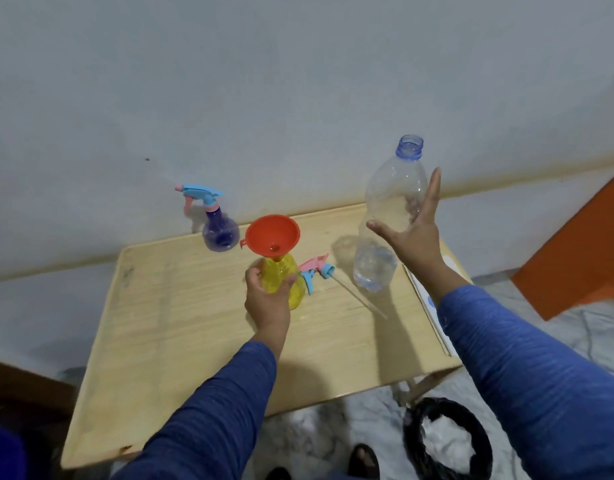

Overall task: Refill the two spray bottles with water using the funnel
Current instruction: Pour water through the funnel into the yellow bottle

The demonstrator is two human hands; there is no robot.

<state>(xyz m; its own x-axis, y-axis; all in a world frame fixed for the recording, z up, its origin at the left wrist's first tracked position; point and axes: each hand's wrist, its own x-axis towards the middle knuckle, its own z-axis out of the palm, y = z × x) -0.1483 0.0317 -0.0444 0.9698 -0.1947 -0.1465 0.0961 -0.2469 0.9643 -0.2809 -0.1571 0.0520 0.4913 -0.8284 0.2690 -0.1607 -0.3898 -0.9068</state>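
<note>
Yellow bottle [281, 277], mid-table, funnel [273, 234] seated in neck; left hand [265, 299] curled around it. Right of it: uncapped water bottle [385, 216], right hand [411, 233] spread, gripping nothing. Purple bottle [219, 233] behind-left, capped. Step: filling yellow; next, grasp, tip water

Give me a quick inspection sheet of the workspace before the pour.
Surface: wooden table, against the wall.
Job's things: yellow spray bottle upright, head off, orange funnel in its neck; its spray head lies beside it; purple spray bottle capped, at the back; clear water bottle uncapped, a little water at the bottom.
Clutter: paper sheet at the table's right edge.
Grippers: left hand grips the yellow spray bottle; right hand open at the water bottle.
Cables: nothing seen.
Surroundings: black-lined bin on the floor.
</note>
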